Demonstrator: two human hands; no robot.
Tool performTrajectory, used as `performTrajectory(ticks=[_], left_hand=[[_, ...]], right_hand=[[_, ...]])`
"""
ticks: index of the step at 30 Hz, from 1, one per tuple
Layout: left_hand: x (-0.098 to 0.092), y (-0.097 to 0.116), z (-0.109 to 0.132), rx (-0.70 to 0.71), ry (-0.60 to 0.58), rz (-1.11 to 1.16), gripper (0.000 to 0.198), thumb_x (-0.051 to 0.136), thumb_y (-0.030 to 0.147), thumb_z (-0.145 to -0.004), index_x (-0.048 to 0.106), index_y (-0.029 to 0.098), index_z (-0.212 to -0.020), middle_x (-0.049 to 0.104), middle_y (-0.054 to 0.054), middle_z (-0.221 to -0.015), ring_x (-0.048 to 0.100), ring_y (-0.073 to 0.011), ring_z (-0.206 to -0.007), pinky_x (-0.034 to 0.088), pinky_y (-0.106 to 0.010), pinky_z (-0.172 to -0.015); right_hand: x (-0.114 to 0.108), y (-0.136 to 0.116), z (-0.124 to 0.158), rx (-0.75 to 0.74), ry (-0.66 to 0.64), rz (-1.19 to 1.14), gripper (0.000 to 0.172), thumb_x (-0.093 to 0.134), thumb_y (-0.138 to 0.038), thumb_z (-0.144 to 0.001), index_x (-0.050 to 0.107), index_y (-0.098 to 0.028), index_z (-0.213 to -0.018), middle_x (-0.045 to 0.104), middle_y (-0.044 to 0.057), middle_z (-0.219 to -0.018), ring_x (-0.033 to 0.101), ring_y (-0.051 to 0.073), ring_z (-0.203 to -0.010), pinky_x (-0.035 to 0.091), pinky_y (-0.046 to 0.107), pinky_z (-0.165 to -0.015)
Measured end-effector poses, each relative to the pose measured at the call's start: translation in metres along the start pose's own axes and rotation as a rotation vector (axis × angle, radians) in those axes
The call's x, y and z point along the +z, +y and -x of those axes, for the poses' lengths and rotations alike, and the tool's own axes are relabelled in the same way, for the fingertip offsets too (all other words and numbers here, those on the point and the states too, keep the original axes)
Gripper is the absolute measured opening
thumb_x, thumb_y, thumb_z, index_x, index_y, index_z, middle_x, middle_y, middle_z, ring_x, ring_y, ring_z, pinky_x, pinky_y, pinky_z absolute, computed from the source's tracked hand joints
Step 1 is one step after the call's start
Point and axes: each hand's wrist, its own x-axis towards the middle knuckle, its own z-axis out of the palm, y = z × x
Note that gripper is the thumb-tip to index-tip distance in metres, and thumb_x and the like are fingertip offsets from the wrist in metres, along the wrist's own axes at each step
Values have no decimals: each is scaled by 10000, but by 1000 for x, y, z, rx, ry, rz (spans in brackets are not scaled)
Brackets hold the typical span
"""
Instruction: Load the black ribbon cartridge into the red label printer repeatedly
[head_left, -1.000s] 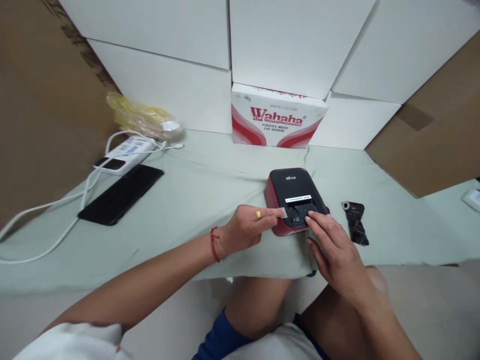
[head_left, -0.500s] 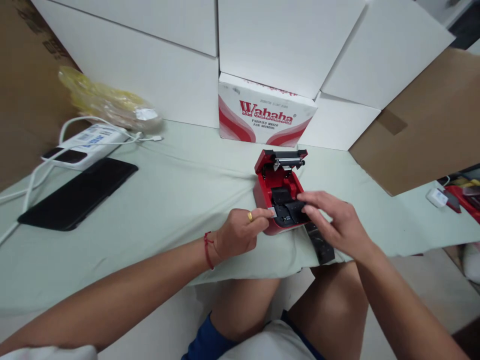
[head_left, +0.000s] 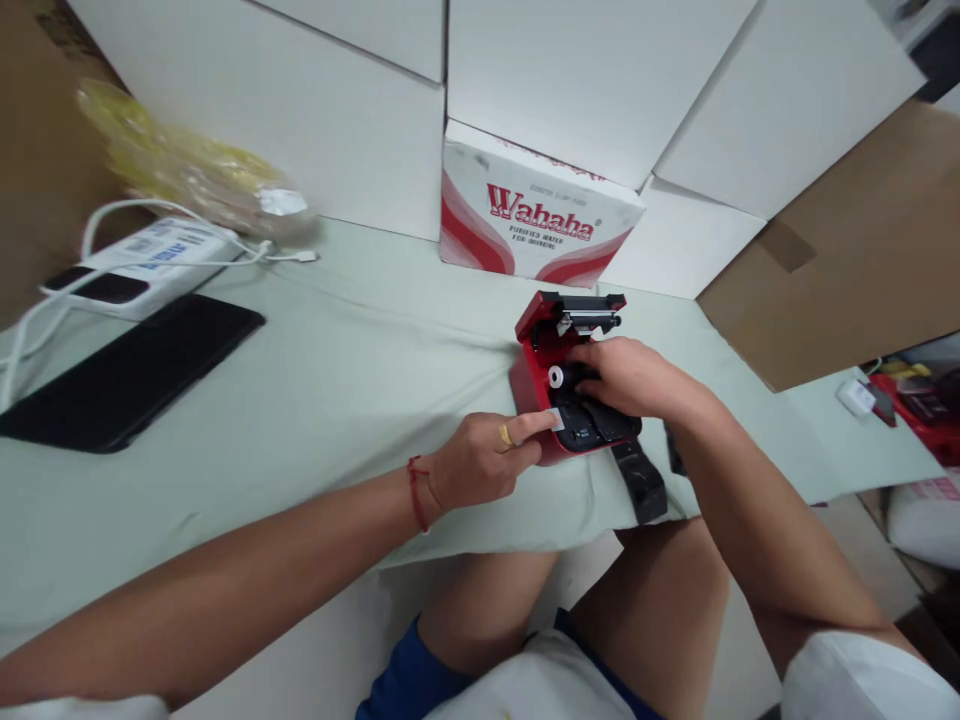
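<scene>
A small red printer (head_left: 531, 385) stands on the cloth with its lid (head_left: 577, 312) raised. Inside it lies a black roll (head_left: 568, 377) with a white core end facing left. My right hand (head_left: 634, 378) reaches in from the right, its fingers closed round the roll and partly hidden. At the front left corner, my left hand (head_left: 487, 455) grips the printer's edge; its index fingertip presses a small grey tab (head_left: 557, 419) and the other fingers are curled. A black strip (head_left: 640, 480) runs from the printer's front down to the table edge.
A red and white Wahaha carton (head_left: 540, 215) stands behind, against white boxes (head_left: 360, 140). To the left are a black phone-like slab (head_left: 135, 370), a white power bank-like block (head_left: 157, 265) with cables, and a yellowish plastic bag (head_left: 187, 170). A cardboard panel (head_left: 840, 250) leans at right.
My right hand has moved from the printer's front right edge up and into the compartment, onto the black roll, whose white end now shows. My left hand stays at the corner.
</scene>
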Motion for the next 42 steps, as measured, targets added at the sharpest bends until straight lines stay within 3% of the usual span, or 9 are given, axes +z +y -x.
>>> performTrajectory(ticks=[5, 9, 14, 17, 21, 27, 30, 37, 42], left_hand=[[-2, 1, -3, -14, 6, 41, 273, 423, 10, -857, 574, 168, -693, 781, -62, -1180, 632, -83, -616, 522, -231, -595], [-2, 0, -4, -22, -4, 37, 285, 409, -8, -820, 555, 168, -649, 780, -63, -1196, 607, -77, -584, 501, -241, -565], [-2, -1, -4, -9, -29, 5, 283, 408, -11, -792, 547, 171, -624, 790, -54, -1179, 549, -69, -519, 476, -255, -528], [-2, -2, -3, -2, -18, 36, 281, 410, -12, -798, 547, 172, -635, 788, -62, -1182, 563, -76, -525, 478, -260, -518], [-3, -3, -3, -9, 10, 69, 260, 424, 0, -815, 574, 178, -700, 783, -51, -1185, 601, -78, -566, 499, -247, -532], [-3, -3, -5, -2, 27, 66, 261, 439, -1, -838, 610, 188, -782, 787, -39, -1169, 647, -83, -622, 545, -237, -591], [-3, -4, -3, -6, 0, 55, 265, 436, 2, -831, 600, 184, -730, 783, -32, -1182, 661, -88, -640, 548, -245, -603], [-2, -4, -4, 11, 2, 40, 274, 421, -5, -827, 578, 170, -686, 785, -71, -1172, 603, -82, -547, 498, -257, -524], [-1, -3, -3, -4, -15, 69, 261, 437, 5, -819, 611, 172, -719, 767, -58, -1232, 641, -91, -602, 526, -261, -575]], right_hand=[[-42, 59, 90, -5, 42, -288, 558, 547, -580, -955, 614, -277, -1419, 764, 33, -908, 659, 204, -709, 495, 317, -654], [-44, 110, 132, 56, -202, -337, 533, 584, -592, -938, 669, -258, -1345, 776, 71, -1081, 708, 247, -892, 534, 339, -768], [6, 132, 109, 27, -474, -350, 439, 678, -439, -829, 747, -221, -1204, 782, 50, -1081, 714, 245, -941, 540, 323, -836], [42, 132, 85, 50, -434, -318, 347, 714, -325, -743, 782, -229, -1069, 783, 21, -950, 706, 218, -851, 537, 302, -788], [68, 133, 70, 90, -292, -297, 399, 708, -230, -734, 756, -239, -1130, 783, 31, -1084, 708, 218, -965, 533, 309, -860], [61, 127, 70, 123, -69, -283, 288, 548, -268, -941, 730, -196, -1152, 782, 57, -1090, 713, 188, -938, 516, 287, -862], [63, 111, 60, 65, 4, -267, 323, 567, -232, -930, 709, -213, -1220, 737, 66, -1235, 686, 193, -1038, 485, 287, -911], [81, 76, 38, -70, -54, -215, 296, 598, -190, -906, 730, -187, -1171, 736, 99, -1180, 689, 207, -970, 484, 275, -828], [37, 90, 79, -222, -199, -283, 319, 611, -238, -926, 733, -266, -1219, 751, 37, -1179, 703, 191, -1018, 517, 282, -903]])
